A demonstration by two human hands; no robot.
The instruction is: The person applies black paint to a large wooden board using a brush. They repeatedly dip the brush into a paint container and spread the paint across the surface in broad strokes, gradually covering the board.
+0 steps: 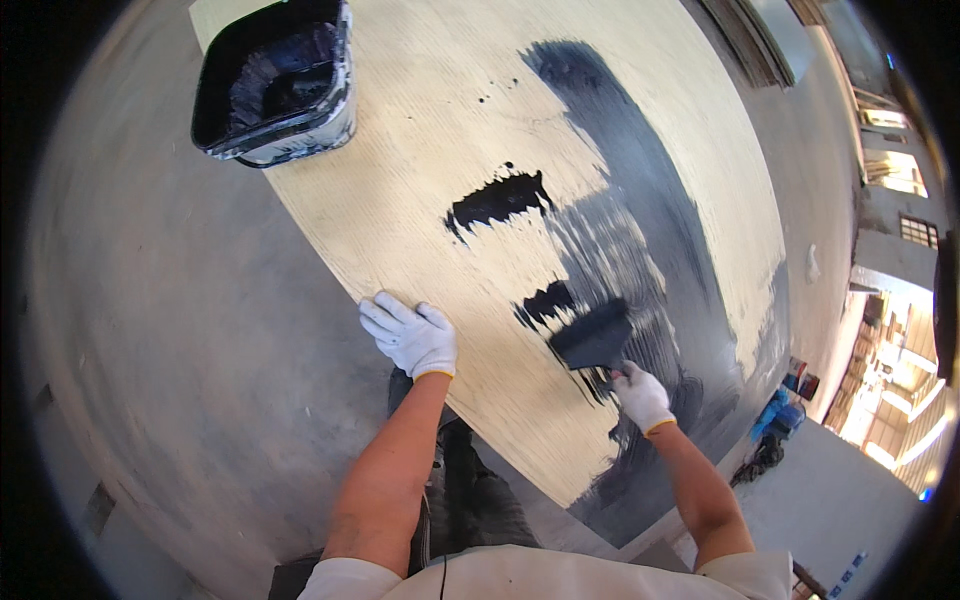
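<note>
A pale wood-grained board (375,202) lies before me, partly covered with dark grey-black coating (652,180). My right hand (641,397), in a white knit glove, grips the handle of a wide spreading blade (596,334), which rests on the board and is smeared black. Just beyond the blade is a small black patch of paste (550,298); farther up sits a larger wet patch (501,201). My left hand (411,334), also gloved, lies on the near-left edge of the board, fingers spread, holding nothing.
A square bucket (274,86) with black residue inside stands on the board's far left corner. Stacked boards (746,37) lie at the upper right. Blue and black bags (776,420) and small cans (801,379) sit beyond the right end. Grey floor (202,300) stretches along the left.
</note>
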